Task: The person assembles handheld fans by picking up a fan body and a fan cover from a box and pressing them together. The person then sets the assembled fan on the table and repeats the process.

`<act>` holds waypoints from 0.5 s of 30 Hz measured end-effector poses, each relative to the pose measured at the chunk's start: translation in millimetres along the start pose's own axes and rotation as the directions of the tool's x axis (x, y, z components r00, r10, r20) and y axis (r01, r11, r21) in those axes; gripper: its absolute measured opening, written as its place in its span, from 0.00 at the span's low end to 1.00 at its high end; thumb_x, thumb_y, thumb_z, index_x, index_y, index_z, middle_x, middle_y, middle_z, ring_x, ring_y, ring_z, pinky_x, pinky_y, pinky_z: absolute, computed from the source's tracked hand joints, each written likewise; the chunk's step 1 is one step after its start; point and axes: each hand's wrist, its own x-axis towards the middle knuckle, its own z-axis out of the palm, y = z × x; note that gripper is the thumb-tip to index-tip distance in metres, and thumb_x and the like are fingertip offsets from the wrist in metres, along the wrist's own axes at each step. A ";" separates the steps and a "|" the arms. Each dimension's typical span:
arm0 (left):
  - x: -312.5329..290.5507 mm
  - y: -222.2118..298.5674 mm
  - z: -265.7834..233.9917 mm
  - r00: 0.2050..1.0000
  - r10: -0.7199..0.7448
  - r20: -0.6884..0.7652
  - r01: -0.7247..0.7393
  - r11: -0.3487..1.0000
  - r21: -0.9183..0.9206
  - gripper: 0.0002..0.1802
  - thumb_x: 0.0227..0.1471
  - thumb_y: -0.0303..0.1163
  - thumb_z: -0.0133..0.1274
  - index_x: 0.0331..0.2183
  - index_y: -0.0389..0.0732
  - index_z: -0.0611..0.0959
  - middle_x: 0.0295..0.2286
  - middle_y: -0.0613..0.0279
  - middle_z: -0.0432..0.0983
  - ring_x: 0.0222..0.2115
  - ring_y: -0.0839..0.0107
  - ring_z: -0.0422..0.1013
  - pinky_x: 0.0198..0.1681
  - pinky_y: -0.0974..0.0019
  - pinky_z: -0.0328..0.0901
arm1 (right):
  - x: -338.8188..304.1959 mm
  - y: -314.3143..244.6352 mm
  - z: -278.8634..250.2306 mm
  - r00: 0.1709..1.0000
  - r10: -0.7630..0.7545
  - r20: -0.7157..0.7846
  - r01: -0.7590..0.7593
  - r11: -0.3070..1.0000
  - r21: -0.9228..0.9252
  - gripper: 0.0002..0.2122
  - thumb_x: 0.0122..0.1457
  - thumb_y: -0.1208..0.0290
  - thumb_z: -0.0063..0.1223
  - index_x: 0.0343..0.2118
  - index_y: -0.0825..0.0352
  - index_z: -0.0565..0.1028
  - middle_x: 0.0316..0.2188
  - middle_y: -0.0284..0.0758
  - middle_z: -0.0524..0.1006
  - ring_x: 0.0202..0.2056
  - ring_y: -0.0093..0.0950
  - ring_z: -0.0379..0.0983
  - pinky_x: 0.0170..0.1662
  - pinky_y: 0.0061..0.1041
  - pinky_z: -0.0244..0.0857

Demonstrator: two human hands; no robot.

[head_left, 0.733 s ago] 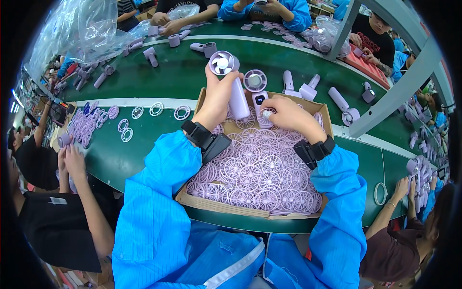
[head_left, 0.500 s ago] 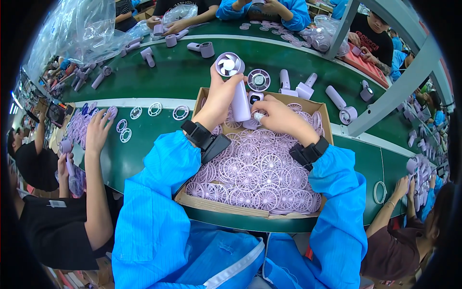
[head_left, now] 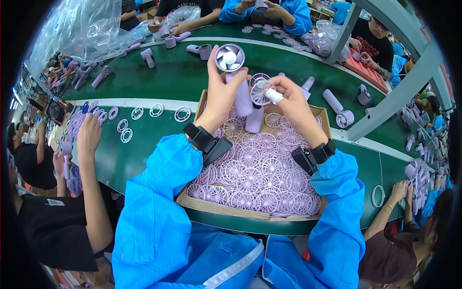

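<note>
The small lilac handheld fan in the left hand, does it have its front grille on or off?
Off. The small lilac handheld fan shows bare blades; the right hand holds the round grille apart, beside it.

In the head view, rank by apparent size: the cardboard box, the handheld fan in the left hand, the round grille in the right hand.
1. Cardboard box, by far the largest.
2. Handheld fan in the left hand.
3. Round grille in the right hand, about as wide as the fan's head but smaller overall.
</note>
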 end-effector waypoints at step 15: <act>-12.5 11.3 8.8 0.962 0.183 0.203 -0.189 0.982 0.011 0.52 0.42 0.16 0.59 0.62 0.48 0.47 0.43 0.55 0.66 0.37 0.74 0.71 0.34 0.71 0.72 | 0.2 -2.4 5.7 0.977 -0.152 -0.150 0.194 0.927 0.320 0.09 0.59 0.82 0.45 0.42 0.64 0.64 0.41 0.35 0.73 0.43 0.22 0.71 0.47 0.21 0.68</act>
